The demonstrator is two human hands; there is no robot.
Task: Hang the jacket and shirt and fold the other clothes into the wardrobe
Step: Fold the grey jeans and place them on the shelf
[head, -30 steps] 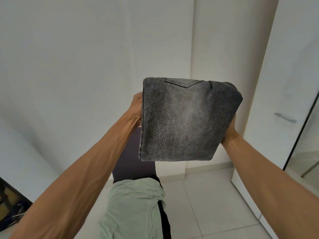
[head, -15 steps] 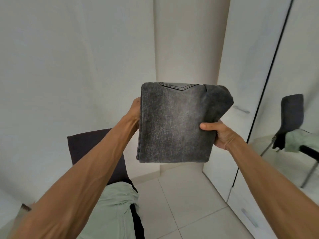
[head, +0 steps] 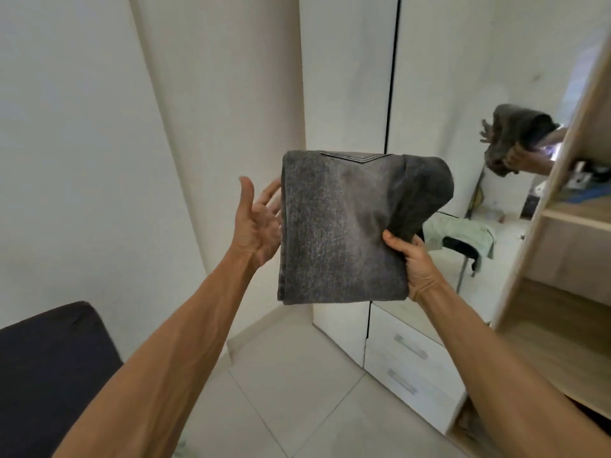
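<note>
On the head camera I see both forearms stretched forward. The right hand (head: 415, 259), at 4 o'clock on the folded grey jeans (head: 344, 233), has its grip clamped on their edge. The left hand (head: 261, 216), at 9 o'clock, is spread apart beside them; I cannot tell whether it touches. The jeans are held mid-air, with the open wardrobe (head: 575, 216) at 3 o'clock.

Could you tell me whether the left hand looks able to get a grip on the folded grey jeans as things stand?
Probably yes: the left hand is open right beside the jeans, at their left edge, with nothing between, and the right hand grips only the opposite side, leaving that edge free.
</note>
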